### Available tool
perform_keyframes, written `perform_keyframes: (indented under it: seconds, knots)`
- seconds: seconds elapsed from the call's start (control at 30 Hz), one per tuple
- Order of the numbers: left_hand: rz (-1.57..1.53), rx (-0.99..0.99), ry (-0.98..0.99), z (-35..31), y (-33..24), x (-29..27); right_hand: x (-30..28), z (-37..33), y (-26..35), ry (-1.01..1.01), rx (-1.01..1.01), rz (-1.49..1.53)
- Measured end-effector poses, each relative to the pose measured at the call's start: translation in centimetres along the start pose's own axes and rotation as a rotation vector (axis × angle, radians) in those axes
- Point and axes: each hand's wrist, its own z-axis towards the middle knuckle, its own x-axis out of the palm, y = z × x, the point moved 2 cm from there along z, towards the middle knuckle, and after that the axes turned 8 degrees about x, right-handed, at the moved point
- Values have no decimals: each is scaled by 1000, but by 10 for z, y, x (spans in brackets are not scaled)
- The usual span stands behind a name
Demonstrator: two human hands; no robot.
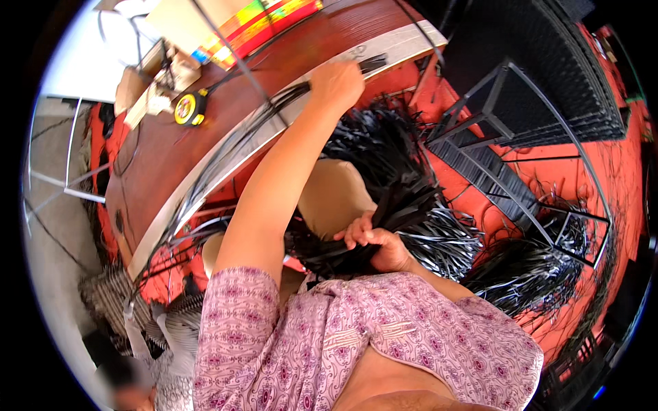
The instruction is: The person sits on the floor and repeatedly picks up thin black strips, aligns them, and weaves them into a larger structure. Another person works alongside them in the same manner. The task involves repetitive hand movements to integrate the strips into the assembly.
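My left hand (337, 83) is reached far forward over the pale front edge of the table, its fingers closed around a bundle of thin black strips (236, 137). The strips run leftward along the edge and hang down at its left end. Short ends stick out to the right of my fist. Close to my body, my right hand (387, 248) has its palm turned up and its fingers loosely bent and apart. It is beside a large heap of flat black strips (391, 151), and no held thing shows in it.
On the reddish-brown table (274, 72) lie a yellow-and-black tape measure (190, 108) and a red-and-yellow box (260, 27). Metal frames (490, 116) and dark woven panels (548, 61) stand at the right. More strips (534, 267) cover the red floor. Another person (171, 342) is at lower left.
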Motion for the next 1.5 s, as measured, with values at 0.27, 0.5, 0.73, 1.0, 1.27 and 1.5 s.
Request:
perform_keyframes:
  seconds: [0.27,0.5,0.73,1.0,1.27,1.5]
  knots:
    - [64,-101,-91,0,7,17,-5,5,9,105,17,73]
    - [55,-100,-57,0,1,7,-1,0,8,65,-55,44]
    - [1,-86,-60,-5,-1,-3,0,-1,-1,26,-50,11]
    - [42,-60,-117,-3,5,9,-3,0,-5,47,-14,97]
    - [12,-74,-107,-5,-7,1,-7,-3,-8,28,-20,101]
    - [-159,-111,20,-37,9,1,3,-4,-7,-158,14,23]
